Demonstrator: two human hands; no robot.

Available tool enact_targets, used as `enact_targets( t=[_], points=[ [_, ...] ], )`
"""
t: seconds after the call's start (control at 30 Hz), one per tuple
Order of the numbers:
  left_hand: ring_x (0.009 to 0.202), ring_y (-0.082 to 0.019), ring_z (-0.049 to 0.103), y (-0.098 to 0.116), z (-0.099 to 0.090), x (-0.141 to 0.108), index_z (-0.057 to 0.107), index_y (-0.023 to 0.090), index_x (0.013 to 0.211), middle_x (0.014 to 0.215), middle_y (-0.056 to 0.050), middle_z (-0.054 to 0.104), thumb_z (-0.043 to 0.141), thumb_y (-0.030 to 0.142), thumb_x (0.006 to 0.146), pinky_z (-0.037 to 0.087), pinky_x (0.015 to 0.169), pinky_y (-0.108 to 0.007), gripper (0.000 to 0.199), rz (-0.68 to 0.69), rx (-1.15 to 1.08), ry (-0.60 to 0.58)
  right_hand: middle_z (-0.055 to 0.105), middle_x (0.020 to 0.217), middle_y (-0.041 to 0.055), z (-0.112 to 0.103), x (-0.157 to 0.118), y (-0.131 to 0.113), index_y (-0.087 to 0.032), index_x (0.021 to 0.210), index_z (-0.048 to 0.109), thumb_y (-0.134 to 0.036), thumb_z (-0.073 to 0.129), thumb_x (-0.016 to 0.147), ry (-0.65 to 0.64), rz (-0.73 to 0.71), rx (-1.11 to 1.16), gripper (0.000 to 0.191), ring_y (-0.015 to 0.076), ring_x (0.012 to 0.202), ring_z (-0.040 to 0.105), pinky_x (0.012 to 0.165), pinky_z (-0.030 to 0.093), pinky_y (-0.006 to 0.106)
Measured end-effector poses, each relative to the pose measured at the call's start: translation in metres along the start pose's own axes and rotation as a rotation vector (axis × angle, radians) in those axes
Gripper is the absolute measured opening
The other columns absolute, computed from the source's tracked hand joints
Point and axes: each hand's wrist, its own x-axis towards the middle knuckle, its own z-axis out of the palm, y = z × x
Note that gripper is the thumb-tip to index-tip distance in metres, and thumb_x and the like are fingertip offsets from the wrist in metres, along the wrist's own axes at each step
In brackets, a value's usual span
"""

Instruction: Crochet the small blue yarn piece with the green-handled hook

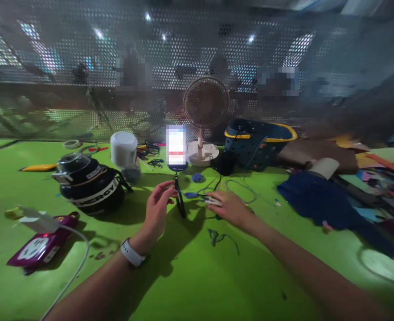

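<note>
Over the green table, my left hand is closed in a pinch at the end of a thin blue strand that runs to a small blue yarn piece. My right hand is closed on a slim tool with a pale handle; its dark, thin tip reaches the yarn piece. Its exact kind is too blurred to tell. A second round blue yarn piece lies just beyond. Behind my left fingers hangs a black strap from a lit phone. Loose grey-green yarn lies nearer me.
A fan and a dark basket with yellow trim stand at the back. To the left are a black jug, a white tub and a purple packet. Blue cloth and paper scraps lie right.
</note>
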Motion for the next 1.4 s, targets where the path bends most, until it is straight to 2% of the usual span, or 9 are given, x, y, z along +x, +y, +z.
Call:
enact_targets(
  t=[0.13, 0.27, 0.53, 0.67, 0.73, 0.83, 1.1, 1.17, 1.4],
  points=[
    [0.05, -0.007, 0.039, 0.003, 0.003, -0.003, 0.061, 0.018, 0.077, 0.056, 0.007, 0.047, 0.07, 0.043, 0.078, 0.03, 0.048, -0.019, 0.027, -0.021, -0.011, 0.018, 0.075, 0.106, 0.0082, 0.006, -0.001, 0.0, -0.022, 0.112, 0.071, -0.025, 0.069, 0.081, -0.041, -0.149, -0.089, 0.031, 0.0251, 0.097, 0.066, 0.087, 0.049, 0.042],
    [0.05, -0.006, 0.027, 0.007, 0.006, -0.006, 0.048, 0.018, 0.065, 0.055, 0.009, 0.036, 0.076, 0.04, 0.071, 0.024, 0.045, -0.018, 0.036, 0.017, 0.065, 0.079, 0.074, 0.107, 0.0106, 0.001, 0.003, 0.014, -0.02, 0.111, 0.071, -0.03, 0.061, 0.089, 0.024, -0.149, -0.12, 0.026, 0.0257, 0.102, 0.065, 0.091, 0.048, 0.043],
    [0.047, -0.007, 0.025, 0.007, 0.003, -0.01, 0.033, 0.021, 0.057, 0.051, 0.009, 0.031, 0.079, 0.038, 0.067, 0.023, 0.042, -0.018, 0.05, 0.046, 0.236, 0.06, 0.073, 0.08, 0.0056, -0.05, 0.011, 0.063, -0.02, 0.091, 0.072, -0.039, 0.051, 0.094, 0.316, 0.104, -0.115, 0.028, 0.0218, 0.076, 0.068, 0.073, 0.051, 0.035],
    [0.045, -0.007, 0.024, 0.008, 0.002, -0.012, 0.033, 0.021, 0.057, 0.05, 0.009, 0.03, 0.077, 0.038, 0.069, 0.022, 0.041, -0.018, 0.049, 0.044, 0.259, 0.007, 0.067, 0.111, 0.009, -0.082, 0.023, 0.099, -0.017, 0.103, 0.066, -0.037, 0.058, 0.093, 0.456, 0.282, -0.018, 0.024, 0.0221, 0.096, 0.065, 0.086, 0.053, 0.041],
    [0.045, -0.007, 0.024, 0.008, 0.003, -0.013, 0.033, 0.022, 0.056, 0.049, 0.009, 0.029, 0.076, 0.037, 0.069, 0.022, 0.041, -0.019, 0.048, 0.041, 0.256, -0.018, 0.061, 0.124, 0.0089, -0.089, 0.033, 0.114, -0.017, 0.123, 0.057, -0.033, 0.06, 0.093, 0.438, 0.355, 0.081, 0.034, 0.0225, 0.103, 0.064, 0.086, 0.055, 0.044],
    [0.046, -0.007, 0.025, 0.005, 0.003, -0.013, 0.033, 0.021, 0.055, 0.05, 0.009, 0.03, 0.075, 0.037, 0.07, 0.024, 0.043, -0.019, 0.047, 0.077, 0.258, -0.056, 0.06, 0.125, 0.0092, -0.086, 0.047, 0.123, -0.017, 0.124, 0.056, -0.033, 0.06, 0.093, 0.389, 0.418, 0.243, 0.035, 0.0229, 0.104, 0.063, 0.086, 0.055, 0.044],
    [0.047, -0.007, 0.027, -0.003, 0.004, -0.009, 0.036, 0.021, 0.056, 0.051, 0.008, 0.033, 0.072, 0.037, 0.073, 0.023, 0.045, -0.02, 0.043, 0.075, 0.301, -0.181, 0.061, 0.124, 0.009, -0.079, 0.032, 0.075, -0.018, 0.122, 0.058, -0.034, 0.06, 0.093, 0.343, 0.378, 0.641, 0.033, 0.0224, 0.104, 0.064, 0.086, 0.055, 0.044],
    [0.048, -0.007, 0.03, 0.001, 0.005, -0.009, 0.041, 0.02, 0.058, 0.053, 0.008, 0.036, 0.072, 0.037, 0.073, 0.024, 0.046, -0.02, 0.039, 0.066, 0.295, -0.212, 0.068, 0.116, 0.0096, -0.081, 0.02, 0.054, -0.019, 0.105, 0.067, -0.037, 0.061, 0.089, 0.338, 0.34, 0.776, 0.024, 0.0231, 0.104, 0.065, 0.092, 0.053, 0.042],
    [0.073, -0.015, 0.059, 0.015, 0.02, -0.018, 0.066, 0.017, 0.085, 0.082, -0.004, 0.066, 0.078, 0.033, 0.069, 0.044, 0.065, -0.026, 0.026, -0.079, 0.232, -0.433, 0.073, 0.114, 0.0073, -0.072, -0.004, -0.024, -0.022, 0.096, 0.074, -0.038, 0.068, 0.071, 0.249, 0.222, 1.106, 0.03, 0.0219, 0.105, 0.067, 0.1, 0.049, 0.04]
  ],
)
